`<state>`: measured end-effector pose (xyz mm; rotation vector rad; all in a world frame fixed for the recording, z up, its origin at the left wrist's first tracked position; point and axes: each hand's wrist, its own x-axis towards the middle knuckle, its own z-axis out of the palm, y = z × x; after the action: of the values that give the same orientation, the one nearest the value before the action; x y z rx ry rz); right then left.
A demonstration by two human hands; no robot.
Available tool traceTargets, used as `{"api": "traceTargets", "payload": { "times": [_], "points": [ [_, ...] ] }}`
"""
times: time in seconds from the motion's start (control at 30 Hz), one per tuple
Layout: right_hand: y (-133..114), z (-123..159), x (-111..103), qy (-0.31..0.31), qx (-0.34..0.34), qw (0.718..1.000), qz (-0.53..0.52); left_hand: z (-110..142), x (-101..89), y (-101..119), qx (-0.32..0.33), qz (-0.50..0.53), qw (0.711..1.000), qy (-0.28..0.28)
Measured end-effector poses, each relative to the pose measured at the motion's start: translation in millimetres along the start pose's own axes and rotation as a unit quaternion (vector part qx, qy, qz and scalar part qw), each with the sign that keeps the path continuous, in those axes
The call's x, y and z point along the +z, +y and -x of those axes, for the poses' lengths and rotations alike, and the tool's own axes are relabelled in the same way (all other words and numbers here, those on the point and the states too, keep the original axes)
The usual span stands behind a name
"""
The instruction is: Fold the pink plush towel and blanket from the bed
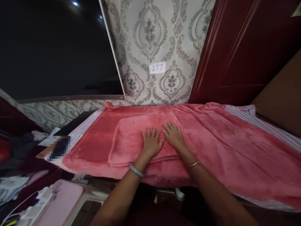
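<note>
A folded pink fleece towel lies on a larger pink fleece blanket spread over a raised surface. My left hand rests flat on the folded towel, fingers spread, a pale bangle on its wrist. My right hand lies flat beside it, fingers stretched out, almost touching the left, with a thin metal bangle on its wrist. Both palms press on the towel's right half.
A striped sheet shows under the blanket at right and left. Patterned wallpaper with a paper label "277" is behind. A dark screen is at upper left, a red door at right, a pink box and cables at lower left.
</note>
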<state>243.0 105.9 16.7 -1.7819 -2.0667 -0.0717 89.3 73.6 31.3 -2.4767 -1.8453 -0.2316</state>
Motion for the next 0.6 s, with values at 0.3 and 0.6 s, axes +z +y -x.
{"api": "traceTargets", "payload": {
  "times": [0.3, 0.6],
  "points": [
    [2.0, -0.7, 2.1, 0.009, -0.003, 1.000, 0.004, 37.1, -26.2, -44.4, -0.040, -0.023, 0.998, -0.051],
    [3.9, -1.8, 5.9, 0.003, 0.001, 1.000, 0.013, 104.4, -32.0, -117.6, -0.214, -0.079, 0.973, -0.017]
  ]
}}
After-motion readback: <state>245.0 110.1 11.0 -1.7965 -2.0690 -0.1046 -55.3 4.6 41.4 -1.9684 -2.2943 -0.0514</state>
